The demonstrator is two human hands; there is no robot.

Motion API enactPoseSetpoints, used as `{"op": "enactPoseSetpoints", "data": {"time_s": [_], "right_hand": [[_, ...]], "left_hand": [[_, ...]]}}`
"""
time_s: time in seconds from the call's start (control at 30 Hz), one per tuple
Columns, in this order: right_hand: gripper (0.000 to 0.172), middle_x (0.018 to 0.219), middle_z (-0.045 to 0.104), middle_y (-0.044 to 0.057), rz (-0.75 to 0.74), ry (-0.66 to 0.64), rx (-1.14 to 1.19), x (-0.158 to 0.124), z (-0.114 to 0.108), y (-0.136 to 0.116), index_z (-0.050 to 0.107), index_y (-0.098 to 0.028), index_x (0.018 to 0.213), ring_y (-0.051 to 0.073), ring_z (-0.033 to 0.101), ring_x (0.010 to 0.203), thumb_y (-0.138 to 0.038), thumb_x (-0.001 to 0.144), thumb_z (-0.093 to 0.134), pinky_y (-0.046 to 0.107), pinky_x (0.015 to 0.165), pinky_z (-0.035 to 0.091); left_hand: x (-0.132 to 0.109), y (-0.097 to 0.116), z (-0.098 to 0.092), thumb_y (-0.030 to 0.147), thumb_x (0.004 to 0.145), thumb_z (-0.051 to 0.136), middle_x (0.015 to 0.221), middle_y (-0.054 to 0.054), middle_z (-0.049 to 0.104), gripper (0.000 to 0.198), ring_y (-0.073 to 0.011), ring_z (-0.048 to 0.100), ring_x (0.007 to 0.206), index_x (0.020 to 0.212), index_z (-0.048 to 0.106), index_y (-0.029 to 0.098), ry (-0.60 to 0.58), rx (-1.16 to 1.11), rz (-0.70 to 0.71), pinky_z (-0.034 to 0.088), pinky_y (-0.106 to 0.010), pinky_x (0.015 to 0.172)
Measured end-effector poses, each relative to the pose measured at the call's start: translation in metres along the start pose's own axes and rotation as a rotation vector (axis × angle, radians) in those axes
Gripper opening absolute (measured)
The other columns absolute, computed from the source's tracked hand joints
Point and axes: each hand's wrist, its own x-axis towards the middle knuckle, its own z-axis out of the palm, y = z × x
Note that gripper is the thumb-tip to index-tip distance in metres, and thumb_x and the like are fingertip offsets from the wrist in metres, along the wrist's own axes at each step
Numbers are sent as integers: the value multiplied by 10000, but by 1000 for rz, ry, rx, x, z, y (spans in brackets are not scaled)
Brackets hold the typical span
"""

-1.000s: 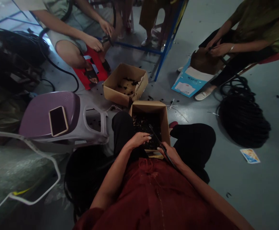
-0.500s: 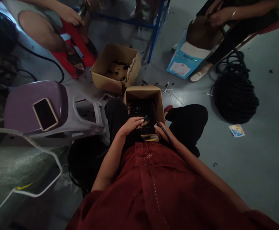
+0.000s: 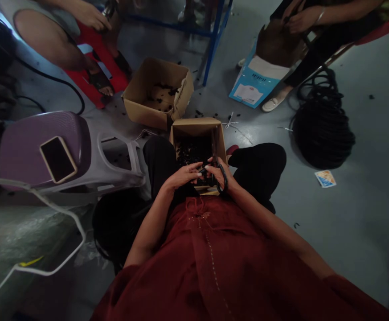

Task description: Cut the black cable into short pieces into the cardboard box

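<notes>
Over the cardboard box [image 3: 196, 121] between my knees, my two hands nearly meet. My left hand [image 3: 185, 174] pinches a small black piece [image 3: 202, 170], too small to name more exactly. Black-handled scissors [image 3: 223, 179] hang in my right hand [image 3: 221, 173], their blades pointing away from me along the box's right side. The thumb and fingertips of that hand touch the near end of the small black piece. Many small black pieces [image 3: 190, 149] lie in the box below.
Beyond stands another cardboard box [image 3: 141, 109] with scattered black pieces. A purple stool [image 3: 20, 147] at left bears a phone [image 3: 58, 159]. Coiled black tubing [image 3: 324, 133] and a blue carton [image 3: 251, 87] are at right. Two other people sit across from me.
My right hand has moved left to the small black piece in my left hand. The scissors have turned with it, blades now pointing more straight ahead. The whole view has shifted slightly.
</notes>
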Motion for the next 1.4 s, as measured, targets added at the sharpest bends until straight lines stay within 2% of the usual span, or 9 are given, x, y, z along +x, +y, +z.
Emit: {"op": "enactPoseSetpoints", "data": {"time_s": [0.13, 0.27, 0.4, 0.57, 0.8, 0.93, 1.07, 1.17, 1.4], "right_hand": [[398, 752, 526, -58, -14, -2, 42, 0, 3, -4, 448, -235, 993, 88, 520, 536, -334, 653, 629, 244, 527, 435], [400, 761, 526, -58, -11, -8, 72, 1, 1, -8, 445, -232, 987, 83, 519, 533, -316, 646, 636, 242, 524, 427], [390, 767, 522, -60, -47, 23, 66, 8, -4, -7, 438, -248, 993, 81, 525, 549, -339, 665, 628, 246, 554, 448], [406, 753, 538, -36, -43, 45, 16, 11, -7, -8, 429, -251, 1048, 110, 553, 592, -418, 719, 599, 267, 575, 478], [451, 830, 568, 7, -24, 21, -159, -13, -23, -10, 434, -214, 1035, 112, 563, 633, -531, 739, 561, 269, 600, 505], [478, 855, 578, 27, 26, -64, -351, -37, -36, 7, 453, -194, 1078, 144, 584, 673, -535, 756, 550, 295, 621, 501], [454, 929, 616, 54, 45, -158, -589, -59, -45, 13, 486, -201, 1129, 186, 597, 783, -485, 779, 543, 324, 712, 481], [458, 965, 633, 60, 32, -198, -682, -66, -45, 8, 484, -201, 1177, 206, 598, 851, -438, 788, 534, 328, 753, 460], [463, 967, 631, 63, 20, -238, -717, -62, -34, -2, 466, -206, 1187, 208, 601, 848, -450, 796, 512, 308, 726, 445]], "left_hand": [[-5, -1, 3, 351, 801, 559, 836, -61, 628, 627, -62, 486, 558, 1344, 398, 80, 18, 50, -8, 371, -214, 544], [-17, 0, 4, 406, 837, 480, 782, -45, 616, 456, -57, 482, 500, 1147, 551, 80, -14, 212, -25, 368, -196, 482], [-27, 5, 4, 386, 838, 461, 778, -28, 605, 352, -44, 456, 505, 1003, 583, 100, 33, 317, 11, 360, -172, 472], [-26, 10, 0, 327, 803, 512, 774, -4, 571, 366, -39, 415, 537, 1097, 554, 113, 93, 227, 24, 322, -159, 476], [-23, 6, -8, 450, 779, 549, 653, 25, 460, 358, -13, 334, 466, 843, 581, 99, 135, 2, 52, 218, -162, 421], [-24, 4, -10, 449, 776, 567, 671, 26, 450, 435, -11, 339, 471, 1015, 605, 89, 146, -46, 73, 211, -160, 417], [-25, 3, -10, 430, 781, 579, 670, 34, 429, 587, -12, 331, 476, 1266, 507, 108, 159, -112, 76, 219, -161, 424], [-24, 2, -10, 414, 784, 581, 671, 29, 435, 598, -14, 335, 485, 1296, 490, 118, 163, -112, 71, 222, -162, 431], [-23, 0, -10, 415, 788, 574, 682, 26, 449, 576, -13, 341, 491, 1288, 504, 136, 146, -77, 55, 224, -164, 437]]}}
